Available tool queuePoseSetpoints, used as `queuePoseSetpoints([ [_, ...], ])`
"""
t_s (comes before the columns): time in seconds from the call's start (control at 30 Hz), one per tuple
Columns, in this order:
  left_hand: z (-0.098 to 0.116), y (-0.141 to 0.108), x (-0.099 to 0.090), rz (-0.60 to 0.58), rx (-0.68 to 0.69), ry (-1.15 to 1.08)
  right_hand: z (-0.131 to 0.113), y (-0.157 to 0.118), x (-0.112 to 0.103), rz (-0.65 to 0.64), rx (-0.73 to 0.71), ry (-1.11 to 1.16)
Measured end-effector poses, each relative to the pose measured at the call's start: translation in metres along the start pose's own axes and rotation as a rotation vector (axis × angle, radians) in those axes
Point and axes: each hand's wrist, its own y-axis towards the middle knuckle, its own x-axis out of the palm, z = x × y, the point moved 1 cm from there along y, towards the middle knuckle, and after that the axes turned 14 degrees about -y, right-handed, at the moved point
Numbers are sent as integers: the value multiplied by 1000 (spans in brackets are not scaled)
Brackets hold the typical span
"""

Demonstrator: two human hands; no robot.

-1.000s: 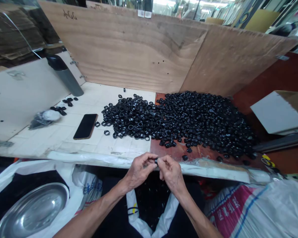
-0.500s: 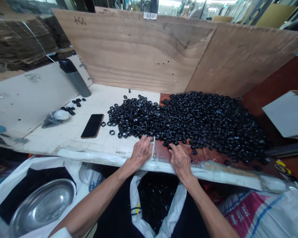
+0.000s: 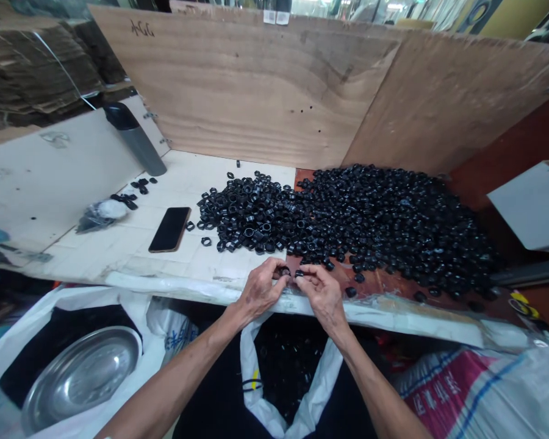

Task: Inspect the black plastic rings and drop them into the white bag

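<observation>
Small black rings lie in a wide pile (image 3: pixel 370 219) across the table. In front of the pile, my left hand (image 3: pixel 264 285) pinches a black ring (image 3: pixel 283 271) between thumb and fingers. Close beside it, my right hand (image 3: pixel 322 292) grips another small black ring (image 3: pixel 299 274) at its fingertips. The two held pieces are nearly side by side; whether they touch I cannot tell. Below my hands, an open white sack (image 3: pixel 249 378) with dark pieces inside stands at the table's edge.
A phone (image 3: pixel 169 230) lies left of the pile, with a grey bottle (image 3: pixel 137 143) and a small plastic bag (image 3: pixel 101 214) beyond. A wooden board (image 3: pixel 256 91) closes the back. A metal bowl (image 3: pixel 86 378) sits low left, a white box (image 3: pixel 531 207) right, a printed sack (image 3: pixel 489 390) lower right.
Both hands have drawn back from the pile's front edge and come closer together. Each now holds a small black ring at its fingertips.
</observation>
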Motion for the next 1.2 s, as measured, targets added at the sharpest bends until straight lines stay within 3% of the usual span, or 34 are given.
queuePoseSetpoints([
  [0.2,-3,-6,1,-38,-21,-193,-2,-3,2,-26,20,60],
  [0.5,-1,-7,-3,-28,-210,-512,-9,-5,-2,-11,49,81],
  [0.67,0,-5,-5,-34,-87,-475,-12,-6,-1,52,64,133],
  [0.9,-2,-4,-10,-33,85,-358,-6,-8,5,35,9,58],
  [1.2,2,-5,-7,-32,-24,-556,-1,-10,15,91,95,174],
])
